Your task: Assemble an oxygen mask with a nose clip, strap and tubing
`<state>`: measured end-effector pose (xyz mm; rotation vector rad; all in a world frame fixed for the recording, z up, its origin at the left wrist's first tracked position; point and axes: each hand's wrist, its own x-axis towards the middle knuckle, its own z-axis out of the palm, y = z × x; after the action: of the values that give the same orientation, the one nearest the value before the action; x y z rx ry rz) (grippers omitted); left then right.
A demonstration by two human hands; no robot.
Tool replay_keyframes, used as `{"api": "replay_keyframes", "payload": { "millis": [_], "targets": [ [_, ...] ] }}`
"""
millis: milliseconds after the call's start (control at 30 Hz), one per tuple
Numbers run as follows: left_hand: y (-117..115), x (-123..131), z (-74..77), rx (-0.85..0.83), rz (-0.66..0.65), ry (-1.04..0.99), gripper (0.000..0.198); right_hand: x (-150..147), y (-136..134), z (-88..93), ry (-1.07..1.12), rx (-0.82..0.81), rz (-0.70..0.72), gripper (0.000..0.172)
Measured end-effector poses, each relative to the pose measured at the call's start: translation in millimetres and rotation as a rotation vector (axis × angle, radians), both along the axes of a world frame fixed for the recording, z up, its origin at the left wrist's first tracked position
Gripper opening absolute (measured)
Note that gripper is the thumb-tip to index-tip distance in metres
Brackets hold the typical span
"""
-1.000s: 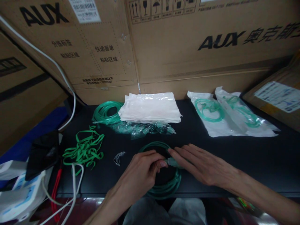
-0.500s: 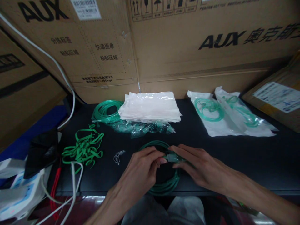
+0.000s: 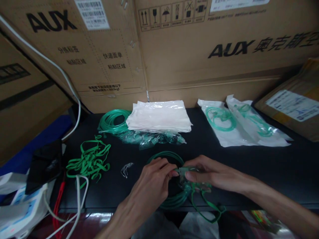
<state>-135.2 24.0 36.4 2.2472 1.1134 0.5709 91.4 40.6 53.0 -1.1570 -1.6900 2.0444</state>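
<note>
Near the front edge of the black table lies a coil of green tubing (image 3: pixel 174 201). Above it, my left hand (image 3: pixel 158 177) pinches the tubing's end. My right hand (image 3: pixel 211 172) is closed on a clear green mask (image 3: pixel 205 187), its thumb on the pale connector (image 3: pixel 183 172). Tube end and connector meet between my fingertips; how far one sits in the other is hard to see. A green strap (image 3: pixel 209 219) hangs from the mask over the table edge.
Behind are white pouches (image 3: pixel 159 116), coiled tubing (image 3: pixel 112 121) and clear masks (image 3: pixel 149 137). Green straps (image 3: pixel 89 159) and thin metal strips (image 3: pixel 126 169) lie left, beside white cables (image 3: pixel 78 196). Two packed pouches (image 3: pixel 249 132) lie right. Cardboard boxes (image 3: pixel 174 66) stand behind.
My right hand has turned, with its thumb now over the connector. The mask and its hanging green strap have come into view below that hand. The camera view has shifted slightly.
</note>
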Motion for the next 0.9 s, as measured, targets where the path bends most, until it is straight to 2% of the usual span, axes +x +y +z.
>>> {"api": "replay_keyframes", "payload": {
  "millis": [100, 200, 300, 433, 500, 600, 667, 733, 767, 833, 867, 900],
  "targets": [
    [-1, 0, -3.2, 0.002, 0.003, 0.003, 0.028, 1, 4, -5.1, 0.088, -0.095, 0.007, 0.05],
    [1, -5, 0.2, 0.042, 0.0, 0.021, 0.024, 2, 6, -3.8, 0.059, 0.023, -0.036, 0.044],
    [4, -14, 5.0, 0.096, 0.03, 0.069, 0.018, 4, 3, -2.5, 0.062, 0.137, -0.169, 0.042],
    [8, -29, -0.5, 0.135, 0.116, 0.11, 0.013, 7, -5, -10.5, 0.078, 0.143, -0.327, 0.047],
    [8, -34, -6.5, 0.122, 0.172, 0.166, 0.022, 7, -10, -16.3, 0.014, 0.203, -0.385, 0.046],
    [8, -34, -9.6, 0.077, 0.253, 0.297, 0.048, 9, -18, -19.2, -0.098, 0.321, -0.519, 0.047],
    [8, -31, -4.8, 0.015, 0.265, 0.369, 0.05, 12, -27, -15.6, -0.158, 0.392, -0.661, 0.049],
    [9, -27, 3.8, -0.065, 0.276, 0.438, 0.041, 17, -43, -10.9, -0.208, 0.432, -0.771, 0.048],
    [10, -26, 8.3, -0.097, 0.286, 0.471, 0.034, 20, -54, -9.9, -0.224, 0.43, -0.78, 0.048],
    [11, -25, 15.1, -0.133, 0.301, 0.52, 0.019, 26, -78, -13.0, -0.255, 0.357, -0.711, 0.054],
    [12, -25, 16.8, -0.134, 0.302, 0.528, 0.015, 29, -92, -17.1, -0.264, 0.297, -0.668, 0.059],
    [13, -26, 17.2, -0.125, 0.293, 0.522, 0.013, 30, -105, -22.3, -0.278, 0.242, -0.688, 0.062]
  ]
}}
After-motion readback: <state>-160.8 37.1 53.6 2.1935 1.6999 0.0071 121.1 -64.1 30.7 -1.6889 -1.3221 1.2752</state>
